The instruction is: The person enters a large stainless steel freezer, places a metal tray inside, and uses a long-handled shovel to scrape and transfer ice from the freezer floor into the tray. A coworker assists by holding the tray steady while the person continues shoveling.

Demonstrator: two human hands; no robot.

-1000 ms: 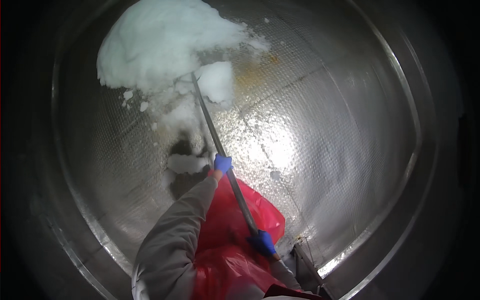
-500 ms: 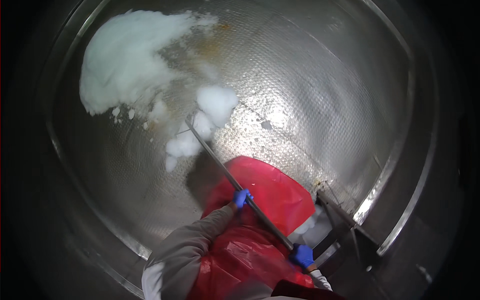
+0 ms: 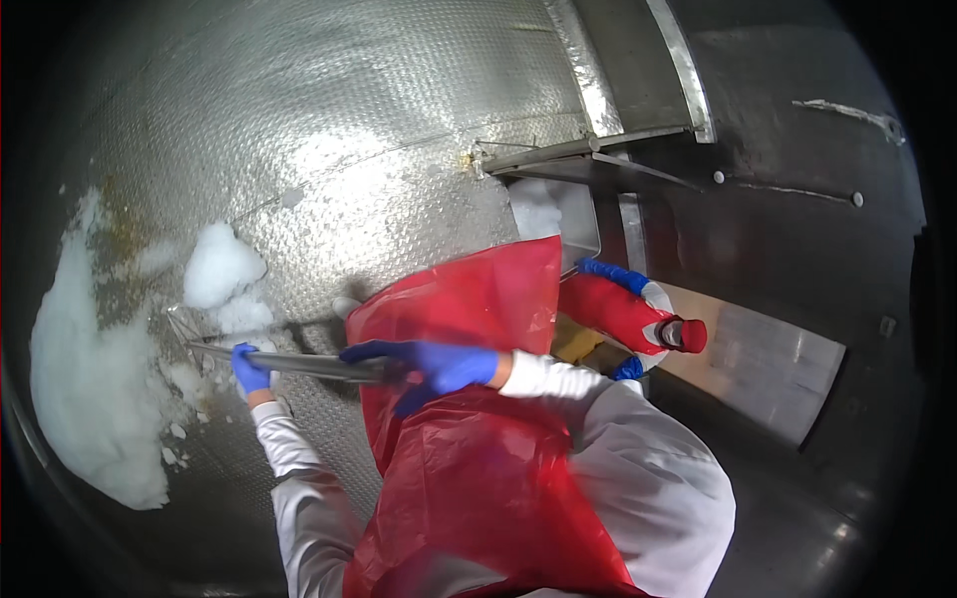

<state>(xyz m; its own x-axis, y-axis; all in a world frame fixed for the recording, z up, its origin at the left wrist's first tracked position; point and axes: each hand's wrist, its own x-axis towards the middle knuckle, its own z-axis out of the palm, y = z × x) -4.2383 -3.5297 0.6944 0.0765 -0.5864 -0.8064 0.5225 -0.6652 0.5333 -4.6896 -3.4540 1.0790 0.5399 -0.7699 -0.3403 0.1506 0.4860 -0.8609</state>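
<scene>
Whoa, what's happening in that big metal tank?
A person in a red apron and blue gloves stands inside a dimpled steel tank. Both hands grip a long metal tool handle: the left hand nearer the working end, the right hand further back. The tool's end sits by a white foamy mass heaped along the tank wall, with a smaller clump above it. Another person in red is at the hatch.

Left hand (image 3: 249, 370), blue-gloved, fist closed, arm in white sleeve reaching up from lower edge, elbow bent. Right hand (image 3: 439, 364), blue-gloved, fingers curled shut, forearm in white sleeve crossing in from the right, roughly level. Hands well apart.
</scene>
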